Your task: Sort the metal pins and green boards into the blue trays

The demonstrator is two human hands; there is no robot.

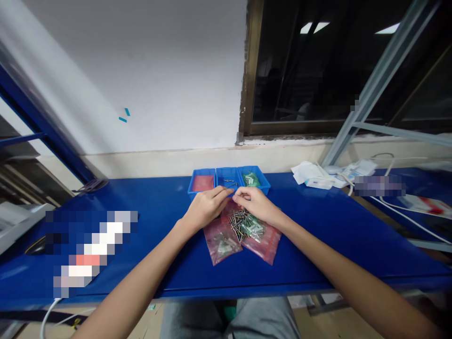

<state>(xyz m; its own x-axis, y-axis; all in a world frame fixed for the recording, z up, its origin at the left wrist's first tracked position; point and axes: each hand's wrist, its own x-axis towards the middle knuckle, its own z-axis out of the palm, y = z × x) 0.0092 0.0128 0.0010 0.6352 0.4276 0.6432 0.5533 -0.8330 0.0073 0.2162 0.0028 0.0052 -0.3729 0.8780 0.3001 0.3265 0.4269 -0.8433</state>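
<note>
Over the front of the middle blue bin (221,171), my left hand (209,205) is closed, its fingers together and pointing right. My right hand (254,201) meets it at the fingertips, curled in a pinch. Whatever lies in either set of fingers is too small or hidden to make out. Just below the hands, a heap of thin metal pins or screws (237,225) lies on pink plastic bags. One pink bag (216,254) at the left holds small pale pieces. Beside the heap is a clear bag with greenish-white pieces (253,228).
The left blue bin (191,185) contains pink bags, and the right bin (263,178) a green bag. A few metal rods lie in the middle bin. White packets (312,175) and cables are at the right. A blurred-out white object (102,240) lies left.
</note>
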